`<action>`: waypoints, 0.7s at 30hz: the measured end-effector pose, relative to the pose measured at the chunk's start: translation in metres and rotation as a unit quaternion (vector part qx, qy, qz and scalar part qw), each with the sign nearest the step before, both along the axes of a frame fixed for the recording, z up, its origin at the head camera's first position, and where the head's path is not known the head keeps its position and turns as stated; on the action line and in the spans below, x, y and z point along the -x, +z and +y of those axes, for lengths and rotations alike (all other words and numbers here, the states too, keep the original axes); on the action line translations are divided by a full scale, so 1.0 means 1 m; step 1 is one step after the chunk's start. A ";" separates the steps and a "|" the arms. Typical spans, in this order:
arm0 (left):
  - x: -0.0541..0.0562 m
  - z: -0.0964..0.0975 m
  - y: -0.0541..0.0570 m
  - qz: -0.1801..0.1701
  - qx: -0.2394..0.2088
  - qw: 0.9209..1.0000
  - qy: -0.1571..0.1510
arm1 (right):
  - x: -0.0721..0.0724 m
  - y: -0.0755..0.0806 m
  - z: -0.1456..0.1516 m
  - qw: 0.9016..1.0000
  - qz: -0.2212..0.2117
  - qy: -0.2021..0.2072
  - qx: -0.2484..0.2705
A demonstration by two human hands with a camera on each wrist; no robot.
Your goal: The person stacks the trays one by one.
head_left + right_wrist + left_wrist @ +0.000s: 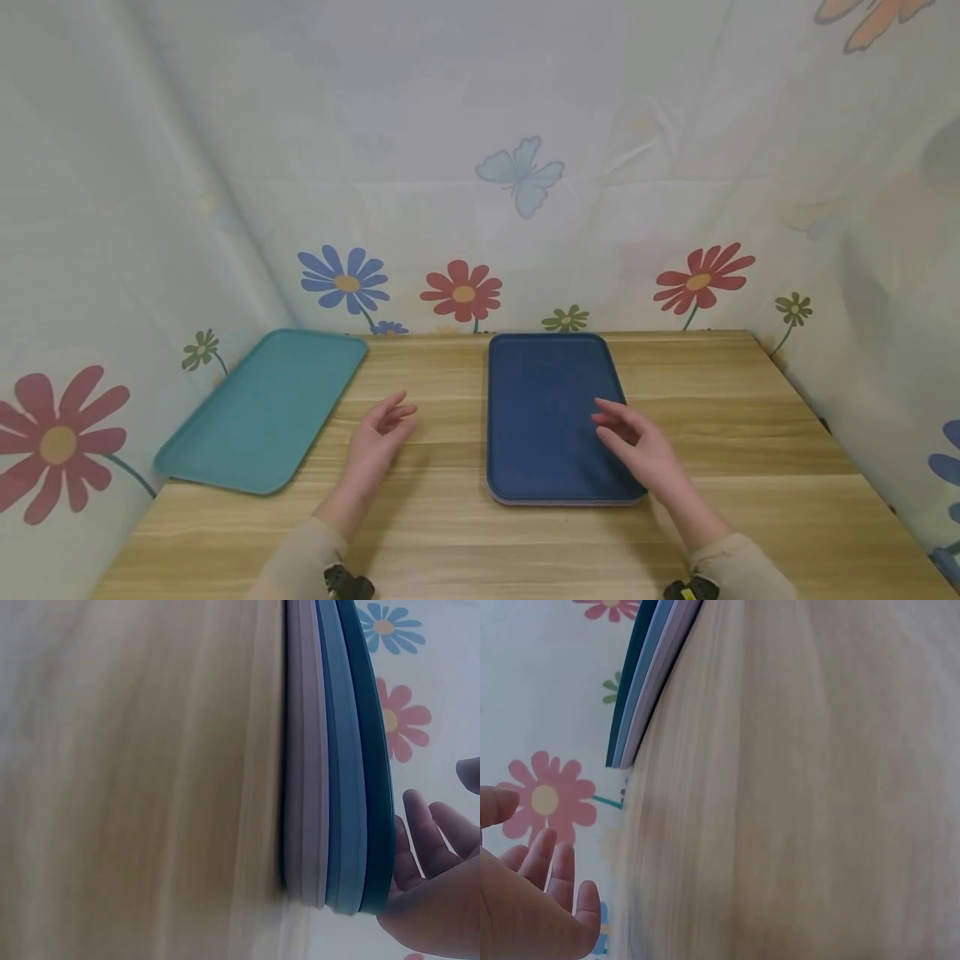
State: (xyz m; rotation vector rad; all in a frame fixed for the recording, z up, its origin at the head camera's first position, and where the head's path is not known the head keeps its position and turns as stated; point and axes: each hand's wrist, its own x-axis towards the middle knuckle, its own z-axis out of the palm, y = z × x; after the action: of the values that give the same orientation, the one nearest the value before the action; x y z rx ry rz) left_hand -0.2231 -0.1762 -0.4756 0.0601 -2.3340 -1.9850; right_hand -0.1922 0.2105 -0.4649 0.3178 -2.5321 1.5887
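Observation:
A navy blue tray (pixel 547 408) lies flat right of the table's middle, topping a stack. Under it, the right wrist view shows the edges of a light blue tray (pixel 345 757) and a lilac tray (pixel 305 765). My right hand (pixel 637 443) hovers over the stack's right edge, fingers loosely bent and holding nothing. Between the stack and a teal tray (pixel 258 408) on the left, my left hand (pixel 378 433) is held above the table, its relaxed fingers pointing inward. Nothing is in that hand either.
The wood-grain table (pixel 427 517) runs back to a white curtain (pixel 420 125) printed with flowers and butterflies, which also closes off both sides. The teal tray reaches the table's left edge. Small dark devices are strapped to both wrists.

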 end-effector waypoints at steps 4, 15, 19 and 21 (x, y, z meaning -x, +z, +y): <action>0.003 -0.009 0.002 0.012 0.026 0.999 0.018 | 0.001 -0.002 -0.006 1.000 0.011 0.002 -0.019; 0.007 -0.034 0.005 0.033 0.048 0.997 0.058 | 0.000 -0.002 -0.021 0.999 0.042 0.027 -0.018; 0.007 -0.046 0.007 0.036 0.071 0.994 0.071 | -0.001 -0.003 -0.026 0.999 0.029 0.043 -0.003; 0.008 -0.052 0.007 0.031 0.079 0.994 0.072 | -0.001 -0.002 -0.029 0.998 0.017 0.054 0.007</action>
State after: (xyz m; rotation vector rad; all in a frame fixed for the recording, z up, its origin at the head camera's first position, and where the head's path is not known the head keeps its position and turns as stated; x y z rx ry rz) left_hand -0.2310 -0.2286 -0.4683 0.1501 -2.3649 -1.7062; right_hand -0.1910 0.1820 -0.4673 0.4838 -2.5168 1.6235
